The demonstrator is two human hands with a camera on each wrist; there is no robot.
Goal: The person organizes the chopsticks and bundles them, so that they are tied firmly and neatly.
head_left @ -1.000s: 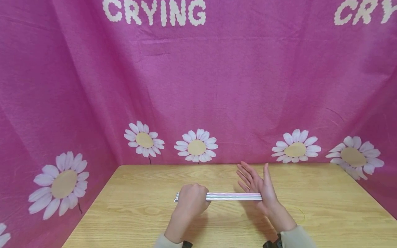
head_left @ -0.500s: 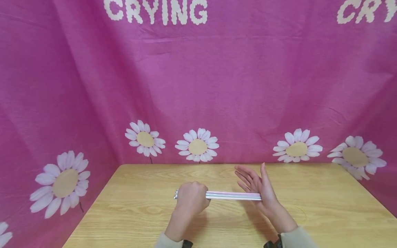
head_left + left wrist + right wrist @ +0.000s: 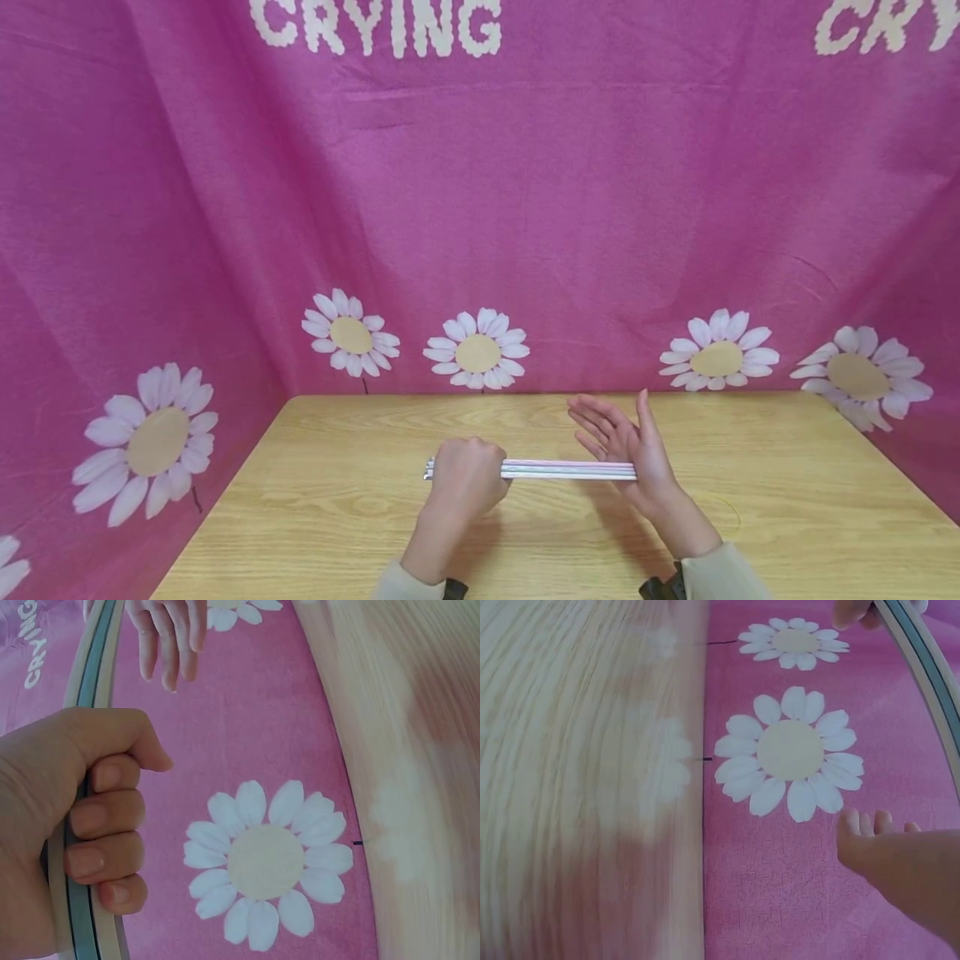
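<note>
While held level above the pale wooden worktop (image 3: 345, 517), the bundle sits between two hands.

Bundle: a sheaf of long thin white, pink and grey-blue straws or sticks (image 3: 570, 471), lying crosswise in front of the person; which of the two they are is hard to make out.

Left hand (image 3: 465, 479): its grip is a full fist, four fingers (image 3: 105, 817) and thumb curled round the bundle near one end, most likely to keep the pieces packed together and steady.

Right hand (image 3: 626, 450): no grip at all; the fingers are straight and spread, the palm upright and set against the far end of the bundle from the fist, seemingly to square the tips flush.

Short end: a stub pokes out beyond the fist on the side away from the flat palm.

Backdrop: a magenta cloth printed with white daisies (image 3: 480, 208) hangs behind and beside the worktop; its lettering is cut off by the frame.

Hidden: the fist covers part of the bundle, so the count is unclear; whether the tips truly touch the palm cannot be told; a faint thin loop lies on the worktop beyond the open hand.
</note>
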